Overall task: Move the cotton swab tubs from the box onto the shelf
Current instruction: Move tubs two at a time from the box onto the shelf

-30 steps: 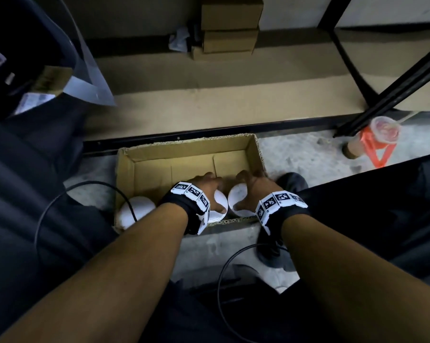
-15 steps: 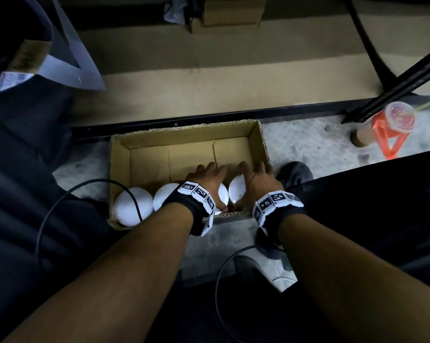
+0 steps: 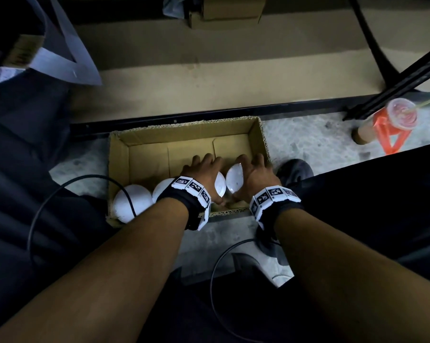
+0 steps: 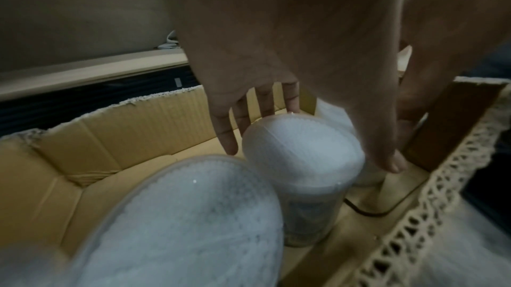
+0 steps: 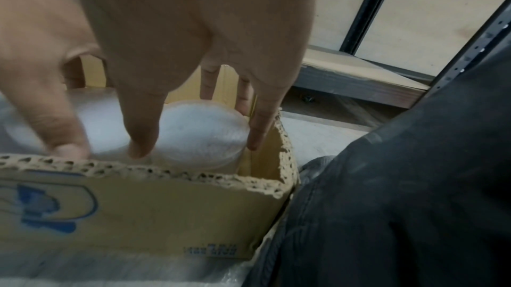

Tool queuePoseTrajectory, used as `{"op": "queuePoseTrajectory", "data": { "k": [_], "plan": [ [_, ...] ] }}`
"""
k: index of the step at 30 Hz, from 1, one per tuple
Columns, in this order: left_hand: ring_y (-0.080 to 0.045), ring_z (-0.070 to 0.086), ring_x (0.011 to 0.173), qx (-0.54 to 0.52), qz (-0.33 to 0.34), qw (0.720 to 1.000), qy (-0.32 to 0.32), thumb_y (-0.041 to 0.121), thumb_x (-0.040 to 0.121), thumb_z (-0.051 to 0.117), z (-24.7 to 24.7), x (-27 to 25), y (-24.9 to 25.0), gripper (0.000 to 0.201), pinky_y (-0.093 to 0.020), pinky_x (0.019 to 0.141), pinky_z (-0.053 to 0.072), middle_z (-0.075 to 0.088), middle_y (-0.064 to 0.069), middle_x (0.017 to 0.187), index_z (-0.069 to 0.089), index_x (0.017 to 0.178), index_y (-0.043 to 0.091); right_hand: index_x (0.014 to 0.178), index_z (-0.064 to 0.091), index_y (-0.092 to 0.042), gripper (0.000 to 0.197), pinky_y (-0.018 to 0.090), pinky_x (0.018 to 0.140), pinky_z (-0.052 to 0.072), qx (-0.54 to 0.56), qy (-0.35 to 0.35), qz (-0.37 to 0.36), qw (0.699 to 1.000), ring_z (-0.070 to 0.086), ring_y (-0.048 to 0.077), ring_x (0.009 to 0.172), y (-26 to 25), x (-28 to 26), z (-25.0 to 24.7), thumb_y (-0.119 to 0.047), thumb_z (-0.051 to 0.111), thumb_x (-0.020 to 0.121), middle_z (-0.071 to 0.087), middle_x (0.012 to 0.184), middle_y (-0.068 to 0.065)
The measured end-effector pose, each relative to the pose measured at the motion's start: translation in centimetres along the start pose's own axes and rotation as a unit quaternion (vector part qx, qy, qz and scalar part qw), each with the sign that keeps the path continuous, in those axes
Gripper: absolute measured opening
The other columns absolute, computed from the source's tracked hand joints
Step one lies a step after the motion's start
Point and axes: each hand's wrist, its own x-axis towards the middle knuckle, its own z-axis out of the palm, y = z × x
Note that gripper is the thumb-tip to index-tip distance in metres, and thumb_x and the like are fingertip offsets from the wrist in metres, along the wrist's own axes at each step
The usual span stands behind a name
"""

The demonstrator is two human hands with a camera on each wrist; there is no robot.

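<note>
An open cardboard box (image 3: 184, 131) lies on the floor in front of the low tan shelf board (image 3: 233, 78). Several white cotton swab tubs stand along its near wall. My left hand (image 3: 204, 169) reaches down over one tub (image 4: 301, 149), fingers on its far side and thumb on its right side. Close beside it, my right hand (image 3: 254, 169) grips the rightmost tub (image 5: 199, 130) in the box's right corner, its lid (image 3: 233, 179) tilted. Two more tubs (image 3: 132, 201) (image 3: 163, 189) stand free to the left.
Black shelf struts (image 3: 406, 78) slant down at the right, with a plastic drink cup in an orange bag (image 3: 401, 115) at their foot. Small cartons (image 3: 231, 8) sit at the shelf's back. Cables (image 3: 60, 194) loop over the floor and my dark trousers.
Both hands have reached further over their tubs and spread their fingers round them. The right tub's lid now looks tilted. A second free tub shows to the left of my left wrist.
</note>
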Motion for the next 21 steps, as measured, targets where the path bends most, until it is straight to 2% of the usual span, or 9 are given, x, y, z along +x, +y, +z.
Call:
{"op": "queuePoseTrajectory", "data": {
  "k": [4,8,12,17,21],
  "plan": [
    [-0.032,0.04,0.114,0.01,0.007,1.0,0.003,0.047,0.055,0.083,0.3,-0.3,0.1,0.095,-0.044,0.084,0.048,0.037,-0.002,0.127,0.032,0.132,0.026,0.135,0.031,-0.029,0.09,0.052,0.085,0.053,-0.016,-0.004,-0.003,1.0,0.041,0.043,0.118,0.0,0.0,0.0,-0.041,0.083,0.062,0.031,0.128,0.011],
    [-0.031,0.042,0.113,0.002,0.002,1.0,0.011,0.042,0.058,0.082,0.1,-0.5,0.0,0.088,-0.04,0.082,0.046,0.038,-0.002,0.124,0.032,0.13,0.026,0.133,0.031,-0.029,0.083,0.051,0.084,0.053,-0.013,0.009,-0.006,1.0,0.041,0.042,0.119,-0.3,0.0,-0.3,-0.04,0.078,0.067,0.031,0.128,0.01],
    [-0.03,0.044,0.108,0.0,0.001,1.0,0.031,0.041,0.059,0.08,-0.9,-0.8,-0.3,0.079,-0.04,0.081,0.048,0.038,-0.002,0.119,0.036,0.122,0.023,0.136,0.031,-0.028,0.081,0.05,0.092,0.049,0.0,0.026,-0.014,1.0,0.042,0.042,0.12,-0.6,0.0,-1.3,-0.041,0.075,0.069,0.031,0.132,0.011],
    [-0.032,0.042,0.112,-0.005,-0.009,0.999,0.034,0.042,0.058,0.078,-3.6,-1.4,-0.6,0.08,-0.038,0.078,0.047,0.036,-0.003,0.123,0.035,0.123,0.023,0.14,0.031,-0.029,0.084,0.047,0.095,0.047,0.019,0.037,-0.018,0.999,0.038,0.041,0.125,-1.2,-0.7,-3.6,-0.042,0.073,0.068,0.029,0.14,0.011],
    [-0.033,0.044,0.114,-0.012,-0.006,0.998,0.057,0.045,0.054,0.08,-6.2,-2.5,-1.0,0.085,-0.042,0.086,0.048,0.039,-0.004,0.124,0.039,0.125,0.022,0.148,0.027,-0.035,0.091,0.046,0.106,0.041,0.024,0.023,-0.016,0.999,0.028,0.039,0.137,-1.8,-1.2,-6.5,-0.045,0.074,0.071,0.019,0.153,0.01]
  ]
}}
